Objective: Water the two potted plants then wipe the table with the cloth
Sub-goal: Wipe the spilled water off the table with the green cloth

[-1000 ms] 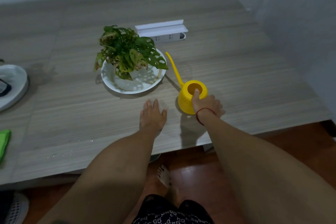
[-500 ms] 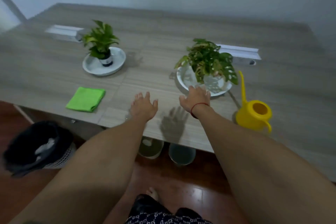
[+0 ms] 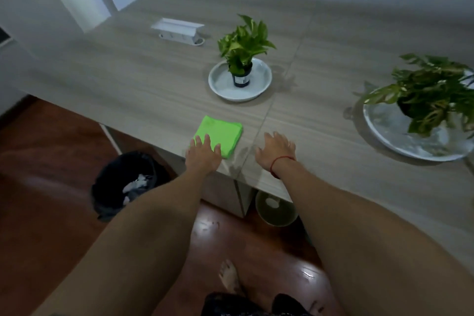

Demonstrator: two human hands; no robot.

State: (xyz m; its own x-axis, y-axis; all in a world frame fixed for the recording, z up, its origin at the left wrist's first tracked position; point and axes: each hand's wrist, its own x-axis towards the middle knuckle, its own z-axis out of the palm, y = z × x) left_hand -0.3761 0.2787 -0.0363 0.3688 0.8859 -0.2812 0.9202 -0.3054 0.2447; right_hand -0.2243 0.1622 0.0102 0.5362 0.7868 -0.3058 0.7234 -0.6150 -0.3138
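Note:
A folded green cloth (image 3: 221,134) lies near the front edge of the wood-grain table (image 3: 143,84). My left hand (image 3: 202,152) is spread flat over the cloth's near left corner, fingers apart. My right hand (image 3: 277,150), with a red string at the wrist, hovers open just to the cloth's right, holding nothing. A small green plant in a dark pot (image 3: 242,56) stands on a white saucer (image 3: 218,84) behind the cloth. At the far right a larger plant with holed leaves (image 3: 425,92) sits on a white plate (image 3: 384,131). The watering can is out of view.
A white power strip box (image 3: 178,31) lies at the back left of the table. Below the table edge stand a black bin (image 3: 123,182) with paper in it and a pale bucket (image 3: 277,210). The floor is dark red wood; my bare foot (image 3: 229,277) shows.
My view swung left. My right hand let go of the yellow watering can, which left the view. Both hands moved left to the green cloth, and my left hand now lies on it.

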